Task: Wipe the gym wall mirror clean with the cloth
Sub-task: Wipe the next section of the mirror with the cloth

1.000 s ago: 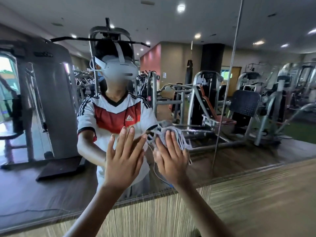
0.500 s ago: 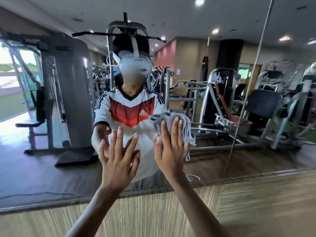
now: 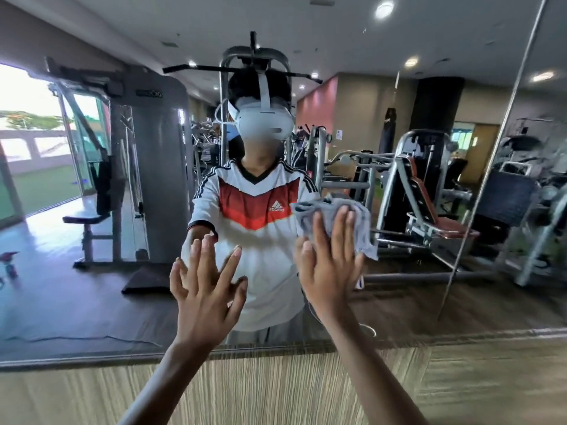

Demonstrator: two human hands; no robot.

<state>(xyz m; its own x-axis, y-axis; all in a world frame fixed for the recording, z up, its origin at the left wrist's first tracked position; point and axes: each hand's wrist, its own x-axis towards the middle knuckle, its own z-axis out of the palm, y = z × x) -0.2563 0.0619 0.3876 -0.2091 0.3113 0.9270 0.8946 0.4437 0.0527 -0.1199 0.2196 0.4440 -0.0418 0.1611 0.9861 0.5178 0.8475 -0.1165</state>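
Your right hand (image 3: pixel 329 265), fingers straight and close together, presses the cloth (image 3: pixel 337 222) flat to the mirror (image 3: pixel 92 210), the rag bunching out past your fingertips toward 1 o'clock. Your left hand (image 3: pixel 205 289), at 9 o'clock of it, is empty, fingers fanned at the glass; whether it touches cannot be told. The risk: bare fingertips smear fresh prints on the pane, and the loose corner hanging at 4 o'clock may slip from under a flat palm that does not grip, dropping toward the wood panel (image 3: pixel 276 391) at 6 o'clock. Against a second ago, your left fingers fan wider, the cloth sits farther toward 3 o'clock, and more bright doorway (image 3: pixel 36 167) shows at 9 o'clock
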